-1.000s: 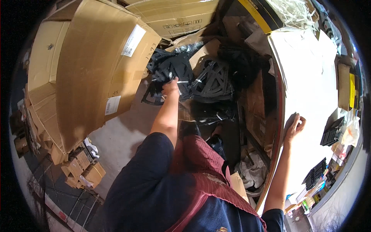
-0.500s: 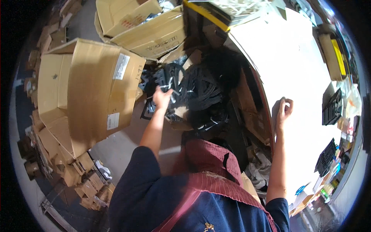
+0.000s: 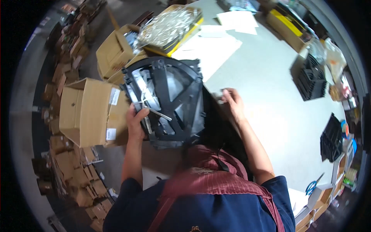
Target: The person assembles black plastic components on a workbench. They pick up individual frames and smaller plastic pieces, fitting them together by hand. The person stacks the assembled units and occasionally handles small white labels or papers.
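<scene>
A stack of black plastic frames (image 3: 164,87), fan-shaped with crossing ribs, is up in front of me at the left side of the table. My left hand (image 3: 136,120) is closed on its near left edge, thumb on top beside a pale tie strip (image 3: 159,113). Over the near left edge of the grey-white table (image 3: 266,112) is my right hand (image 3: 234,105), apart from the stack. Its fingers are curled in toward the thumb; whatever sits between them, if anything, is too small to make out.
Open cardboard boxes stand at left, a large one (image 3: 94,112) nearest. A yellow-edged tray (image 3: 197,24) of clear wrapping and loose white papers (image 3: 237,20) lie at the table's far end. Black part stacks (image 3: 312,79) and blue-handled scissors (image 3: 311,187) are at right.
My left hand has come up from among the black parts on the floor, lifting the stack of frames to table height. My view has swung toward the table; my right hand stays by its edge.
</scene>
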A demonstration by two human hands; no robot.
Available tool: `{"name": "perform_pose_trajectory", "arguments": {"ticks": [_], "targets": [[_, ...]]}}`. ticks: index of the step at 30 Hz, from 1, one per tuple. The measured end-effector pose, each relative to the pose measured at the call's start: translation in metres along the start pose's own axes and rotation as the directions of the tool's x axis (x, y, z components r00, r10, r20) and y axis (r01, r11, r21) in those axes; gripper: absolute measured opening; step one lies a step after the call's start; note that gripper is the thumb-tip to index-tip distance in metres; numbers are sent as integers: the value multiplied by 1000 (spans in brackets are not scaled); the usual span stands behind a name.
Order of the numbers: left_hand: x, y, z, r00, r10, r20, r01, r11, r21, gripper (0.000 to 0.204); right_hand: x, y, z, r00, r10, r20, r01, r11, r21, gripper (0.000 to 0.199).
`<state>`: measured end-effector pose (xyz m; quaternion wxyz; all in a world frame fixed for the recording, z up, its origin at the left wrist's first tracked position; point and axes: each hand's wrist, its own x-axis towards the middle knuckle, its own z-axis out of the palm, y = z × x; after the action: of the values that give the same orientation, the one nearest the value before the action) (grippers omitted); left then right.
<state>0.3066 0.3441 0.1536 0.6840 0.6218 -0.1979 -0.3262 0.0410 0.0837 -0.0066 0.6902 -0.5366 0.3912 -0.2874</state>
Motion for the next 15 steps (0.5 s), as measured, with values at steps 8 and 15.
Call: {"name": "perform_pose_trajectory", "arguments": {"ticks": [8,15], "targets": [[-27,-69,237,785,-284,550,376,925,-60,59,-132,-85,-141,988,-152,-36,155,918,365,83],[-26,-100,370,522,-295,801,206,954,218,71,-189,-87,-201,867,-9,-499,216,908,358,77]]}}
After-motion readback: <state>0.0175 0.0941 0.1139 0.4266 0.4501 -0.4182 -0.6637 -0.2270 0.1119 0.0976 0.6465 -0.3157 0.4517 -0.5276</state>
